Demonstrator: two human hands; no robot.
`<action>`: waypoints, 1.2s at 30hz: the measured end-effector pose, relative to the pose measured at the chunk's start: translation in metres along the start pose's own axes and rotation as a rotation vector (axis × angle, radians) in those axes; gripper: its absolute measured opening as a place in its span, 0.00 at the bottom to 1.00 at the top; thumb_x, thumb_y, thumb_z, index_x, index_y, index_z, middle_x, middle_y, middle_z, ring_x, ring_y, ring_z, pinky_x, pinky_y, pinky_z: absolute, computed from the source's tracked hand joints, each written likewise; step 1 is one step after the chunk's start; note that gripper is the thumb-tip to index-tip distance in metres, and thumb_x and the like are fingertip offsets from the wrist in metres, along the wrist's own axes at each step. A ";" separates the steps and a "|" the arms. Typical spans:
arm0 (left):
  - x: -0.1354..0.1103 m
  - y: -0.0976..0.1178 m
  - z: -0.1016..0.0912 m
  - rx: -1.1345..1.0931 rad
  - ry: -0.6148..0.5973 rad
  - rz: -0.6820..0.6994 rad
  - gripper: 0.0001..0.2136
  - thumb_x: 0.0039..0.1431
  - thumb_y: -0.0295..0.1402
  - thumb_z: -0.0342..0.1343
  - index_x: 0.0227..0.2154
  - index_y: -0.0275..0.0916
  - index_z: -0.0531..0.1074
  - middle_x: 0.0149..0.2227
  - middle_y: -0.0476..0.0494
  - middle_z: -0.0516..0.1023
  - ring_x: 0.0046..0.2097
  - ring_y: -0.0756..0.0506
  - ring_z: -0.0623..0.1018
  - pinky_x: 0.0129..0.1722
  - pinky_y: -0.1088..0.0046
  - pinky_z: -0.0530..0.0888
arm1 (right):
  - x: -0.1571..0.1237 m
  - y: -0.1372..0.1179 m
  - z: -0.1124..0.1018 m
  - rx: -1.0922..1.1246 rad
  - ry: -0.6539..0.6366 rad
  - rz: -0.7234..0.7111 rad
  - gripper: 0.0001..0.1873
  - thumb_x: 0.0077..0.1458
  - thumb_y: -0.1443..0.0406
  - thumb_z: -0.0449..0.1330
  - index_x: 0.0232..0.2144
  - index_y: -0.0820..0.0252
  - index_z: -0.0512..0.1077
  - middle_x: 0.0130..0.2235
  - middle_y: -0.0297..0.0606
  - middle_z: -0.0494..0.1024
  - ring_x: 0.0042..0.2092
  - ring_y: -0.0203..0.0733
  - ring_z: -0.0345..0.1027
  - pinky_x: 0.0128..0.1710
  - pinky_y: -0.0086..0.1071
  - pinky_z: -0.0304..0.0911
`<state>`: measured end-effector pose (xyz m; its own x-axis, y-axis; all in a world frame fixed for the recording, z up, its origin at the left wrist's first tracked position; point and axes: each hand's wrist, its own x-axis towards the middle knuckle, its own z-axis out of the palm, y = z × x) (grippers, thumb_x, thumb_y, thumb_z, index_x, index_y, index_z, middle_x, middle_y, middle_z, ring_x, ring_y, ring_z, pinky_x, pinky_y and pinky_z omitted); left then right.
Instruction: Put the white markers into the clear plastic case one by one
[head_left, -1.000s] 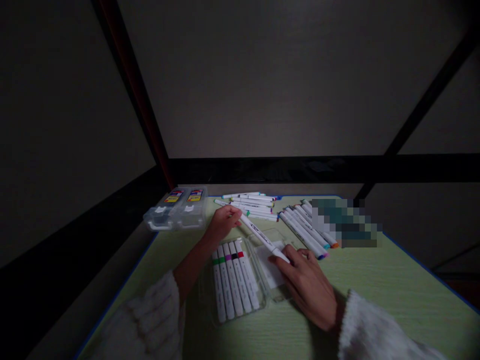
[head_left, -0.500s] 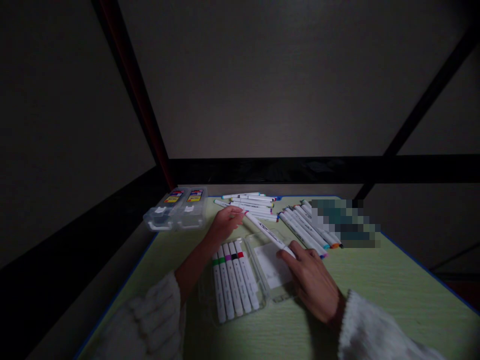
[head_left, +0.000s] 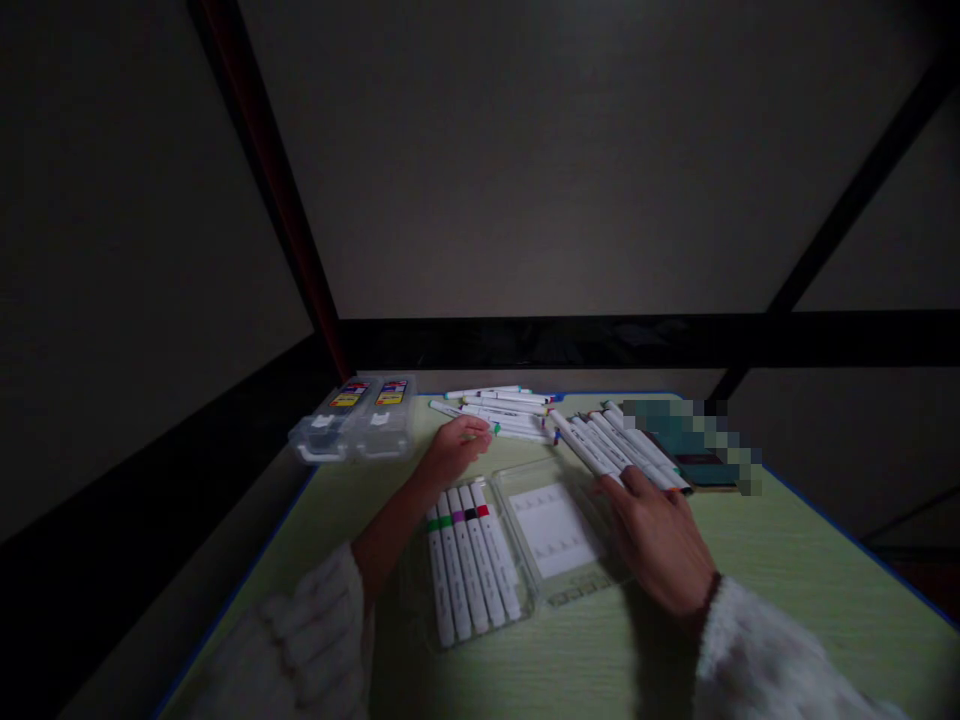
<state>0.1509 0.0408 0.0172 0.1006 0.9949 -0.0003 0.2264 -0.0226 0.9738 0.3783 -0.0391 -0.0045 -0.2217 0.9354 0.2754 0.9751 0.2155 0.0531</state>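
My right hand [head_left: 664,545] is closed on the near end of a white marker [head_left: 586,447], which lies over or beside a group of white markers [head_left: 628,445] on the right. My left hand [head_left: 454,448] is raised with its fingers a little apart and nothing visible in them. It is close to a loose pile of white markers [head_left: 510,408] with coloured ends. Below it, several markers with green, purple, black and red bands [head_left: 469,560] sit side by side in an open clear case [head_left: 534,600]. The case's lid lies opened to the right, with a white card [head_left: 555,530] in it.
Two closed clear plastic cases [head_left: 386,425] with handles and colourful labels stand at the table's back left. A dark green flat object [head_left: 686,430], partly blurred out, lies at the right behind the markers. The pale green table [head_left: 765,590] has a blue edge.
The marker that was held between both hands has left my left hand. My right hand has carried it right to the group of markers. The left hand has stayed nearly in place.
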 end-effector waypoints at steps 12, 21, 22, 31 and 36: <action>-0.003 0.003 0.001 0.013 -0.030 -0.010 0.09 0.41 0.32 0.54 0.28 0.34 0.68 0.29 0.46 0.71 0.29 0.52 0.70 0.26 0.78 0.66 | -0.001 0.017 0.000 -0.072 -0.079 0.145 0.20 0.47 0.76 0.47 0.43 0.57 0.63 0.35 0.39 0.66 0.34 0.43 0.65 0.29 0.32 0.47; 0.001 -0.006 0.000 0.010 -0.033 -0.016 0.12 0.43 0.30 0.54 0.34 0.36 0.65 0.32 0.47 0.71 0.29 0.53 0.71 0.27 0.79 0.66 | -0.001 0.024 0.001 -0.050 -0.079 0.185 0.18 0.52 0.75 0.44 0.45 0.59 0.59 0.36 0.41 0.67 0.35 0.44 0.66 0.28 0.33 0.48; 0.001 -0.006 0.000 0.009 -0.032 -0.024 0.12 0.43 0.29 0.54 0.34 0.36 0.65 0.32 0.47 0.71 0.29 0.53 0.71 0.27 0.79 0.66 | -0.002 0.024 0.001 -0.042 -0.076 0.188 0.17 0.52 0.75 0.44 0.45 0.59 0.58 0.36 0.41 0.67 0.36 0.44 0.66 0.28 0.33 0.49; -0.004 0.004 0.002 0.001 -0.034 -0.074 0.11 0.43 0.25 0.52 0.34 0.36 0.63 0.32 0.48 0.70 0.29 0.54 0.70 0.28 0.78 0.65 | -0.002 0.026 0.001 -0.034 -0.031 0.219 0.15 0.54 0.74 0.43 0.45 0.64 0.53 0.41 0.46 0.69 0.39 0.45 0.66 0.29 0.34 0.52; -0.005 0.004 0.001 0.009 -0.055 -0.073 0.11 0.44 0.26 0.53 0.34 0.36 0.64 0.33 0.47 0.70 0.30 0.53 0.70 0.29 0.78 0.65 | -0.001 0.028 0.001 -0.026 -0.072 0.233 0.13 0.56 0.71 0.41 0.45 0.63 0.54 0.41 0.47 0.70 0.39 0.46 0.66 0.29 0.36 0.52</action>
<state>0.1521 0.0360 0.0205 0.1364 0.9871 -0.0838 0.2433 0.0486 0.9687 0.4055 -0.0337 -0.0044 0.0097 0.9767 0.2143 0.9997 -0.0145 0.0208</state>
